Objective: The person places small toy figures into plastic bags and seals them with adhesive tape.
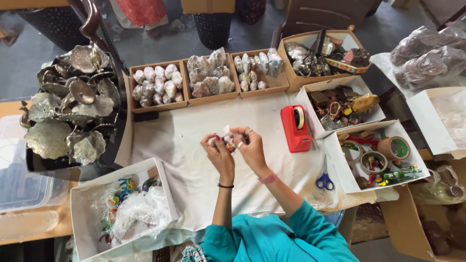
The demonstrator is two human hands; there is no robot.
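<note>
Centrally, small wrapped trinket (227, 138) pinched between left hand (217, 151) and right hand (250, 145), fingers closed.

A red tape dispenser (295, 128) stands on the white cloth (194, 145), with blue-handled scissors (324, 181) lying nearer the table's edge. Three cardboard boxes (208, 80) of plastic-wrapped pieces sit in a row along the far side. At the left, silver leaf-shaped trays (68, 111) are heaped in a pile. A white box (121, 208) below them holds colourful trinkets in clear wrap, and another white box (376, 155) at the right holds tape rolls
</note>
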